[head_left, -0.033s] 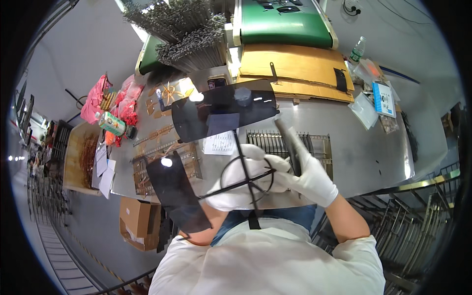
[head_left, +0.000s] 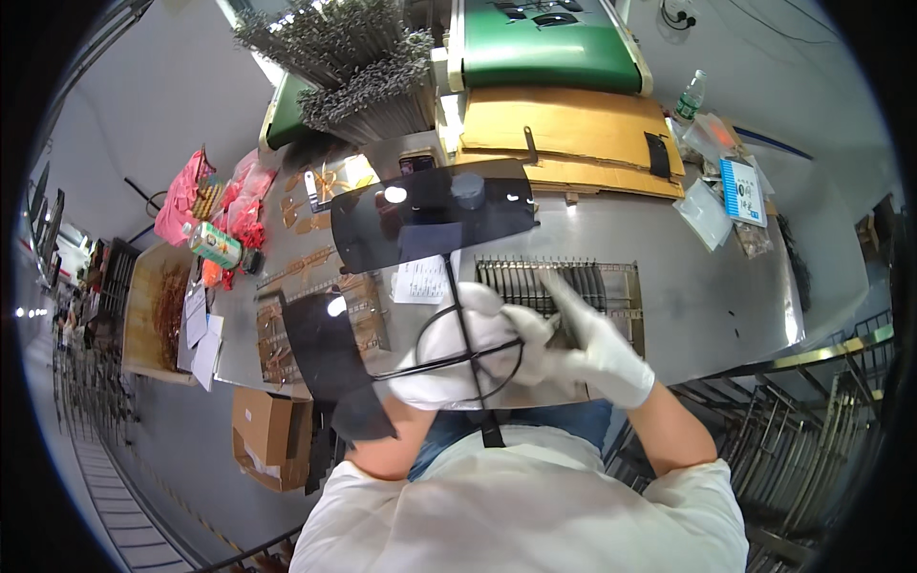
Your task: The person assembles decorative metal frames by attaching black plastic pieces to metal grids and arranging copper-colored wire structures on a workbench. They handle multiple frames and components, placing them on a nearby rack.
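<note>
While our gloved left hand [head_left: 449,358] closes around the wire rack [head_left: 564,291] to steady it on the steel worktop [head_left: 707,306], our right hand [head_left: 597,349] pinches a rack bar between its fingertips.

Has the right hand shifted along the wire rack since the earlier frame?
No. The right hand sits at the same spot over the near edge of the wire rack, touching the left hand, just as in the earlier picture.

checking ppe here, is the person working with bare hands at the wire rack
No, both the left hand and the right hand wear white gloves at the wire rack.
</note>
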`<state>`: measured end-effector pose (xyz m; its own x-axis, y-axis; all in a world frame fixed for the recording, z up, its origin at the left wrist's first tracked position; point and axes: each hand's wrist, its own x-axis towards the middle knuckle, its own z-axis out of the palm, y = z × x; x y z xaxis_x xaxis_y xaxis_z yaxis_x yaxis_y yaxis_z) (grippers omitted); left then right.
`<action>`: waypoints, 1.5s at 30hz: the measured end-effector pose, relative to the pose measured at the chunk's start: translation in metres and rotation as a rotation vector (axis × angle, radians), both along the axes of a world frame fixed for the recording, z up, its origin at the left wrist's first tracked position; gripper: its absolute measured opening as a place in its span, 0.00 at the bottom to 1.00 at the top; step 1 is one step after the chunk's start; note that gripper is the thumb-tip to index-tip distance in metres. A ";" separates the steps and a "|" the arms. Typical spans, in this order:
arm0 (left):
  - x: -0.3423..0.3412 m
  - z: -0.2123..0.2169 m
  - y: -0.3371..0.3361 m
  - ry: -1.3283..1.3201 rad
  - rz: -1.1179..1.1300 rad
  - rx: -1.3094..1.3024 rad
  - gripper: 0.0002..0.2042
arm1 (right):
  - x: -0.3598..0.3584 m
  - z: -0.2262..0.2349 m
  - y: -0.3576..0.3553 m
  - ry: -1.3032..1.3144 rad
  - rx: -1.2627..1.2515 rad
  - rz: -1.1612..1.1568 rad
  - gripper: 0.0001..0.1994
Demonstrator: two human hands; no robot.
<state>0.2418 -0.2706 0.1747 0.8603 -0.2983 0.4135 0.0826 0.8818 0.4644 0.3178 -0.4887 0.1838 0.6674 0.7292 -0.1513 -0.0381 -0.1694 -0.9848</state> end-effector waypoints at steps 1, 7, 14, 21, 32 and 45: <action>0.002 -0.018 0.011 -0.017 -0.047 -0.017 0.35 | 0.001 -0.005 -0.006 0.362 0.102 0.107 0.48; -0.014 -0.073 0.089 0.045 0.002 -0.014 0.44 | 0.025 -0.033 -0.060 0.147 0.012 -0.306 0.35; -0.023 -0.009 0.086 -0.003 0.272 0.114 0.40 | 0.064 -0.134 -0.105 0.413 -0.186 -0.436 0.27; -0.035 -0.010 0.090 0.015 0.404 0.188 0.41 | 0.075 -0.146 -0.099 0.393 -0.388 -0.204 0.36; -0.037 -0.021 0.087 0.173 0.515 0.308 0.43 | 0.054 -0.063 -0.050 -0.844 -0.884 -0.270 0.42; -0.040 -0.052 0.065 0.036 -0.292 0.739 0.52 | -0.002 -0.011 -0.002 0.055 -0.120 0.194 0.35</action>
<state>0.2016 -0.2056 0.1223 0.7143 -0.6998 -0.0058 0.2888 0.2872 0.9133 0.3155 -0.4903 0.1732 0.5044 0.8179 -0.2770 -0.0466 -0.2945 -0.9545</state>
